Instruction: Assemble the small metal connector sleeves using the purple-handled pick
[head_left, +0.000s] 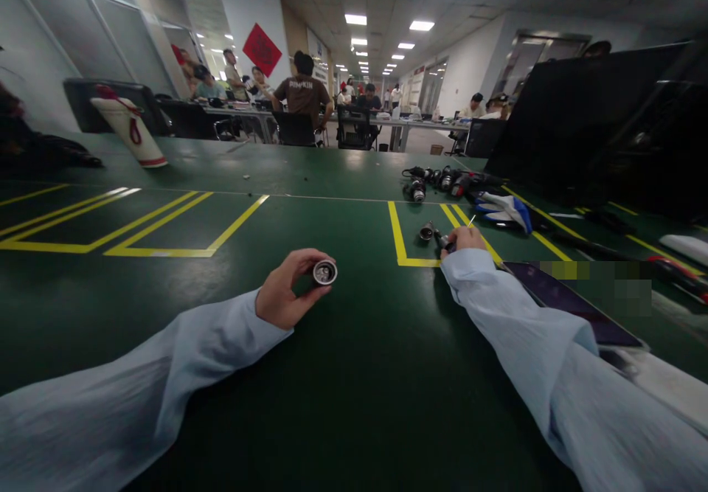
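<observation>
In left hand, metal cylinder with silvery parts inside

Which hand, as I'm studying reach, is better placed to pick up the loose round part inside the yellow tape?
Probably the right hand: it is nearer the round part, though at a dark piece, grip unclear. The left hand is farther off and holds a metal cylinder.

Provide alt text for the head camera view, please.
The left hand holds a round metal part above a green table; the right hand is at a small dark part near yellow lines. Behind, people sit at desks.
</observation>
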`<state>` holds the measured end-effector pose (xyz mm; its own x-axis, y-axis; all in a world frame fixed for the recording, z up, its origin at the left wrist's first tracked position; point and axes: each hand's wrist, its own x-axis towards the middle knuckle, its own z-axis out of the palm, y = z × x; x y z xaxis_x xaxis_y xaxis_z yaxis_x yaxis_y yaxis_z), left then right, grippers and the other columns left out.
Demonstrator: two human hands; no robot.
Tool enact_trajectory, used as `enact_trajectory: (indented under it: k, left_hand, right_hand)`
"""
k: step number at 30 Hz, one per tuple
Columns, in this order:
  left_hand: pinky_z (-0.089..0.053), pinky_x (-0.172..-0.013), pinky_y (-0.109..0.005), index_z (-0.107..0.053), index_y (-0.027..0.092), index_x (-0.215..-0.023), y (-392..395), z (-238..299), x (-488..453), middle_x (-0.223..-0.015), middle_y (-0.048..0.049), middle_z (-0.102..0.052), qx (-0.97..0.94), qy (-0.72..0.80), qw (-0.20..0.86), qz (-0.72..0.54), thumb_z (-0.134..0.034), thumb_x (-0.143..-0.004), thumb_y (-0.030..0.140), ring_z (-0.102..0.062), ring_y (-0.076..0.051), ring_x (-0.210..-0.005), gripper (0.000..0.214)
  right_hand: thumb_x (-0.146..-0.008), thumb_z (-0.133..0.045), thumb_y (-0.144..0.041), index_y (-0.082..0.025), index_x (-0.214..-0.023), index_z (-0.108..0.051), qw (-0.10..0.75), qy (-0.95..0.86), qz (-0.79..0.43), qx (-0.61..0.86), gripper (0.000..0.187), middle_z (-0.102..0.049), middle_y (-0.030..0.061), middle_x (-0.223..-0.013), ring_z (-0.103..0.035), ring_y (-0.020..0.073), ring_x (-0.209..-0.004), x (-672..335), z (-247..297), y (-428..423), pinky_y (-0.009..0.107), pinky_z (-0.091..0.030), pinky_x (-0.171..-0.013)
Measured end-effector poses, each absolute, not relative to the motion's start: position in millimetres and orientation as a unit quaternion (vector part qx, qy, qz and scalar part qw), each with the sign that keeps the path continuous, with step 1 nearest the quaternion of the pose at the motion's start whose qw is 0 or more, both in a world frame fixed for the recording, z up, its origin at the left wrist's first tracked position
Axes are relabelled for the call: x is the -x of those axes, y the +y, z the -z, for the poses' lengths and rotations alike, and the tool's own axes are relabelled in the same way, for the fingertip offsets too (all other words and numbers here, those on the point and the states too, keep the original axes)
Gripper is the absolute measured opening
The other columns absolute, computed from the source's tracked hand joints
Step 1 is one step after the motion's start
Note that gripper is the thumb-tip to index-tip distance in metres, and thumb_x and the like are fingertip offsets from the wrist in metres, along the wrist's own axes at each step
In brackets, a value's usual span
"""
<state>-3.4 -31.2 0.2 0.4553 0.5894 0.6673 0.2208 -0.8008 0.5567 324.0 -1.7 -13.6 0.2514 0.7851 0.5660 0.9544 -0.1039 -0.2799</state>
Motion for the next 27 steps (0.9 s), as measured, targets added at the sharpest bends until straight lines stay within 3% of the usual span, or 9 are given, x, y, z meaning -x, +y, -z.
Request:
enact_trajectory:
  k: [13,18,21,24,27]
  left_hand:
    - [-0.052,-0.081,-0.035,-0.048,0.015,-0.108,-53,-7,6,-0.098,-0.0093,-0.060,-0.851,0.274,0.167,-0.416,-0.061,-0.071,0.014,-0.060,-0.019,-0.090,0.039]
    - [-0.050,-0.076,-0.032,-0.053,0.017,-0.104,-54,-10,5,-0.096,-0.0070,-0.056,-0.871,0.275,0.144,-0.381,-0.059,-0.072,0.014,-0.056,-0.018,-0.087,0.033]
    - [-0.049,-0.075,-0.032,-0.055,0.017,-0.097,-53,-10,5,-0.094,-0.0066,-0.055,-0.878,0.287,0.147,-0.354,-0.059,-0.070,0.014,-0.055,-0.018,-0.085,0.028]
    - [-0.048,-0.072,-0.031,-0.051,0.016,-0.095,-51,-8,4,-0.091,-0.0055,-0.055,-0.869,0.316,0.166,-0.342,-0.059,-0.071,0.018,-0.056,-0.017,-0.083,0.025]
    - [-0.047,-0.064,-0.027,-0.044,0.017,-0.096,-50,-5,4,-0.081,-0.0017,-0.057,-0.853,0.361,0.194,-0.322,-0.057,-0.074,0.021,-0.056,-0.014,-0.071,0.026]
  right_hand:
    - [-0.060,-0.065,-0.022,-0.018,-0.077,-0.050,0.342,-0.587,0.132,0.722,0.023,-0.048,0.0075,-0.082,-0.052,0.0237,-0.078,-323,11,-7,0.036,-0.044,-0.074]
    - [-0.071,-0.057,-0.035,-0.015,-0.081,-0.051,0.394,-0.566,0.148,0.709,0.024,-0.051,0.0108,-0.083,-0.051,0.0264,-0.085,-324,1,-17,0.040,-0.041,-0.080]
    - [-0.078,-0.048,-0.037,-0.014,-0.083,-0.052,0.447,-0.554,0.136,0.689,0.024,-0.053,0.0087,-0.079,-0.052,0.0210,-0.074,-309,-7,-30,0.035,-0.044,-0.071]
    - [-0.077,-0.053,-0.040,-0.016,-0.078,-0.056,0.603,-0.530,-0.023,0.596,0.024,-0.056,0.0034,-0.068,-0.050,0.0146,-0.057,-277,-17,-48,0.028,-0.043,-0.057]
    - [-0.075,-0.055,-0.044,-0.016,-0.072,-0.061,0.659,-0.530,-0.274,0.457,0.029,-0.060,0.0022,-0.060,-0.055,0.0142,-0.057,-243,-21,-65,0.028,-0.044,-0.058]
